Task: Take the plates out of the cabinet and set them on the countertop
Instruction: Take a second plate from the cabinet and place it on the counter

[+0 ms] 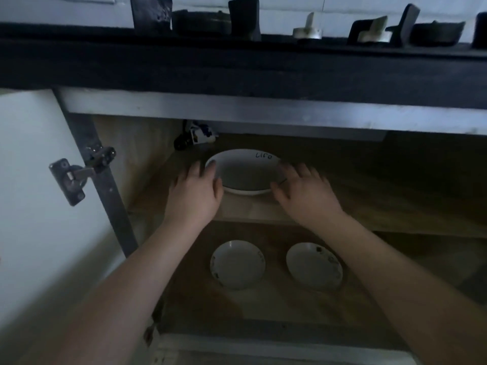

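Note:
A white deep plate [243,171] with dark writing on its far rim sits on the upper cabinet shelf [369,196]. My left hand [193,192] lies at its left edge, fingers spread and touching the rim. At the plate's right edge is my right hand [303,192], fingers apart and close to the rim. Neither hand has closed on it. Two small white plates rest on the cabinet floor below, one on the left [237,264] and one on the right [315,266]. The dark countertop [237,67] runs across above the cabinet.
The white cabinet door [34,206] stands open at the left, its metal hinge [79,175] jutting out. A small dark-and-white object [196,135] sits at the shelf's back left. Stove grates and burners [200,22] stand on the countertop.

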`<action>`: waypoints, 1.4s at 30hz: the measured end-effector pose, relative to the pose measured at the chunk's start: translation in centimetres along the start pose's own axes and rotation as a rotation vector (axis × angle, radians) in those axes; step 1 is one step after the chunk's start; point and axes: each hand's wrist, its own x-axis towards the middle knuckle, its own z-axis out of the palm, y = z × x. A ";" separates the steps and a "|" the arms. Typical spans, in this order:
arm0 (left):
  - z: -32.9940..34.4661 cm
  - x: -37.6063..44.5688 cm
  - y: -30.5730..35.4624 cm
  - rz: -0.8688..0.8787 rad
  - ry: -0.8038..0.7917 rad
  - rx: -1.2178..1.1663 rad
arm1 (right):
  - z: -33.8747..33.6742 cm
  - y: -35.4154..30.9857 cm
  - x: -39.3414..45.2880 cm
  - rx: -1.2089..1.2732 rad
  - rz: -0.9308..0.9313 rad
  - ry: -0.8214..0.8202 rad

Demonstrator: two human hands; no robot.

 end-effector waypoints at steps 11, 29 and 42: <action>1.3 6.1 -2.0 -0.326 -0.194 -0.492 | 1.1 1.6 8.8 0.268 0.149 -0.170; 3.6 5.1 -1.0 -0.595 -0.333 -0.684 | 1.4 2.6 8.4 0.799 0.499 -0.227; -10.4 -1.8 2.5 -0.713 -0.571 -0.893 | -6.9 0.6 -0.3 0.748 0.698 -0.420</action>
